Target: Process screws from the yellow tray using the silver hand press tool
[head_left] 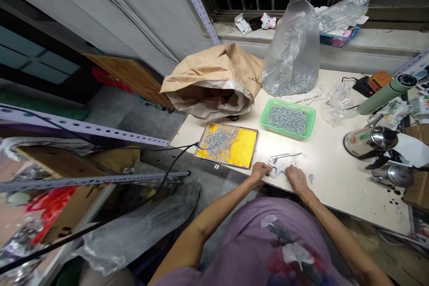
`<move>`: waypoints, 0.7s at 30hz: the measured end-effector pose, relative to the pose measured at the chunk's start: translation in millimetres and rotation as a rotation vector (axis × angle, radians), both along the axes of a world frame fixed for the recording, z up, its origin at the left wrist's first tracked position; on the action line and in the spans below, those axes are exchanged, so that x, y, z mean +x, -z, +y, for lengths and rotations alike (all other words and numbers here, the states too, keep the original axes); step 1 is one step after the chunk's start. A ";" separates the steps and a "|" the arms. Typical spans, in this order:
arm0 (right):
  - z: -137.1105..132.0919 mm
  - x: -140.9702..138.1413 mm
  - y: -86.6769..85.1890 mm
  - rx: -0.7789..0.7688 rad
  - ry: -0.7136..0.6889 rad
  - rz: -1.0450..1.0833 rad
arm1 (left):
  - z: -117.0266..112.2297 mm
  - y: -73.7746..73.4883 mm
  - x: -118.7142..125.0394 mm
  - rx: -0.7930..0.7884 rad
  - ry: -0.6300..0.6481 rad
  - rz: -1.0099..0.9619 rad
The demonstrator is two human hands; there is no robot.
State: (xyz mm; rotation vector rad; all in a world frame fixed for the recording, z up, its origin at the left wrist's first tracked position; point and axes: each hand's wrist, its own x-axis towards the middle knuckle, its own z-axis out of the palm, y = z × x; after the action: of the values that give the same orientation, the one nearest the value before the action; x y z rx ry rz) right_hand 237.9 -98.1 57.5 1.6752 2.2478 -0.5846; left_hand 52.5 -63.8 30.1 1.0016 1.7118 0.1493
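Observation:
My left hand [260,170] is curled at the table's front edge, fingers closed on the end of a small metal clamp-like tool [277,164] lying on the white table [335,170]. My right hand [296,178] rests just right of it, knuckles up, fingers bent onto the tool's other side. What the right fingers grip is hidden. A yellow tray [243,148] holding several small metal screws lies left of the hands. Farther back is a green basket [311,118] filled with the same screws.
A crumpled brown paper sack [214,80] and a clear plastic bag of screws [293,53] stand at the back. A steel kettle [370,140], a green flask [385,94] and clutter fill the right side. Metal shelf rails [83,127] and a black cable [174,161] lie left.

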 end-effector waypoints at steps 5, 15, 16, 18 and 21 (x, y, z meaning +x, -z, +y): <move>-4.5 -1.0 4.9 0.014 0.019 0.005 | 3.1 2.0 -1.3 0.030 0.068 0.086; -8.5 -3.8 6.6 0.023 0.075 0.024 | 6.3 -1.8 1.7 0.013 0.231 0.204; -8.9 -4.1 6.7 0.024 0.078 0.024 | 7.7 -2.5 1.9 0.009 0.251 0.221; -9.6 -4.4 6.9 0.028 0.084 0.024 | 10.3 -3.8 2.3 0.001 0.284 0.245; -10.2 -4.7 7.0 0.028 0.086 0.027 | 12.9 -5.5 2.4 -0.012 0.313 0.248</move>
State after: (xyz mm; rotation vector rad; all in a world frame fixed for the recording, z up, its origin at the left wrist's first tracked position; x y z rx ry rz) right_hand 233.2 -108.3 50.4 1.7958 2.2208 -0.6023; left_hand 54.9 -50.9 35.7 1.3082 1.7475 -0.1956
